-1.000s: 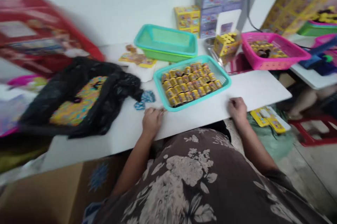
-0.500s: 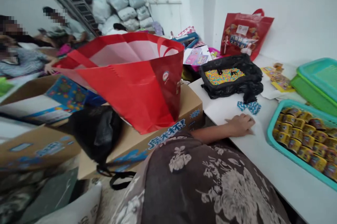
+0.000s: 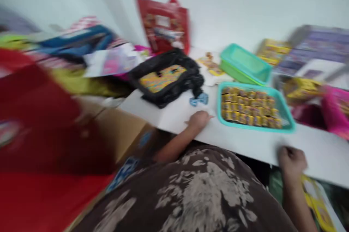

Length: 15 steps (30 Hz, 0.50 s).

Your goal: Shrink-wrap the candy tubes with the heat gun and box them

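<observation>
My left hand rests on the white table with its fingers curled together; whatever they may hold is hidden. Just beyond it lies a blue-and-white patterned piece. To its right stands a turquoise basket with rows of small yellow cups in it. My right hand, blurred, is closed at the table's front edge, right of the basket's near corner. Its contents, if any, cannot be made out. Behind my left hand, a tray lined with black plastic holds colourful small beads.
A large red bag fills the left side, beside a cardboard box. Against the wall stand a smaller red bag and a green basket. Purple boxes and a pink container sit at the right.
The view has swung right, so the table things appear farther left and the people have gone out of sight. My right hand has come into view. My left hand remains on the table.
</observation>
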Available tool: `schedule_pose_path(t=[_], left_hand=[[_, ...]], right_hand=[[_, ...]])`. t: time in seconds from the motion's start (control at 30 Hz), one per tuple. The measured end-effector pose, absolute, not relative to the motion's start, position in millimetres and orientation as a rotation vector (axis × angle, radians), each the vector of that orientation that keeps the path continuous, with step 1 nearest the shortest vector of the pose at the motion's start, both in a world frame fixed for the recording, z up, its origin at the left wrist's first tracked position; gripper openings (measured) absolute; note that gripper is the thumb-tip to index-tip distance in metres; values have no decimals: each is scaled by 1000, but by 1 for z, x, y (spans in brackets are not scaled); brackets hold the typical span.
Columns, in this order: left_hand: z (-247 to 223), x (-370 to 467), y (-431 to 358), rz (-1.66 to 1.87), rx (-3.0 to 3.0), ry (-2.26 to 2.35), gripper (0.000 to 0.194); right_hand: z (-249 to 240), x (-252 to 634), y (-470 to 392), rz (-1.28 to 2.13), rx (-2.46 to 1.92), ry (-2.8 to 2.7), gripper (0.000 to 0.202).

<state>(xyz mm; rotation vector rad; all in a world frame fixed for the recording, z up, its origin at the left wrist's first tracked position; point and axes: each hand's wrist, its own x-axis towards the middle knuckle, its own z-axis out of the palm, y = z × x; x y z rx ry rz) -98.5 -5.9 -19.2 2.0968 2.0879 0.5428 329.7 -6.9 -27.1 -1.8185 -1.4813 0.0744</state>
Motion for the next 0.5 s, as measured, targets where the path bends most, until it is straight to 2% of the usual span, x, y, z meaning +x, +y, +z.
schedule_pose_path(t=[0.07, 0.27, 0.5], left_hand=[[-24, -106, -11, 646, 2227, 2050, 28], [-36, -117, -17, 545, 2308, 2162, 51], [-33, -120, -24, 304, 2217, 2180, 64]], right_hand=[[-31, 327, -6, 60, -1831, -1479, 34], [-51, 320, 7, -37, -1776, -1483, 12], [-64, 315, -8, -177, -1713, -1648, 13]])
